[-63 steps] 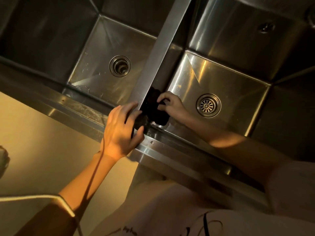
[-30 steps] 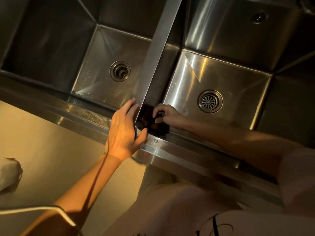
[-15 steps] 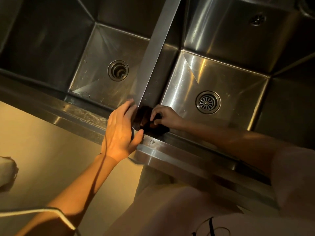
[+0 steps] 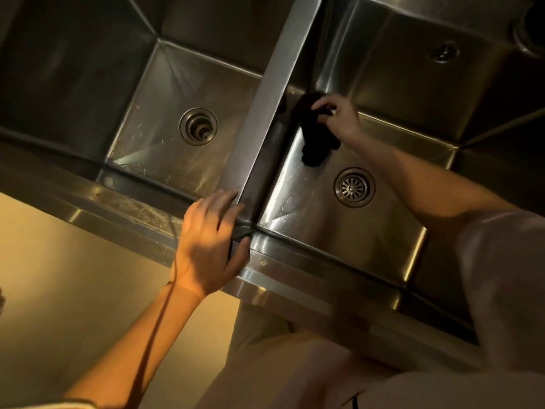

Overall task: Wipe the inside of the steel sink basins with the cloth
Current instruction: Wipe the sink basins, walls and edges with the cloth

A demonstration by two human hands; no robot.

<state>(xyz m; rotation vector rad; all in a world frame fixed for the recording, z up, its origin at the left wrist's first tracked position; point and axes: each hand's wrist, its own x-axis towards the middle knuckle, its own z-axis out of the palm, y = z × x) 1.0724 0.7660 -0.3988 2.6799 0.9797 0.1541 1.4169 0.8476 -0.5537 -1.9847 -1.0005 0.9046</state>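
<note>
1. We see a plain beige floor below the steel front edge, bare and smooth
2. Warm amber light falls from the left and glows on the floor
3. The upper left corner lies in deep shadow

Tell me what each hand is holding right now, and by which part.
The right hand grips the dark cloth by its upper end; the rest hangs down inside the right basin. The left hand holds nothing and rests on the sink's front rim.
</note>
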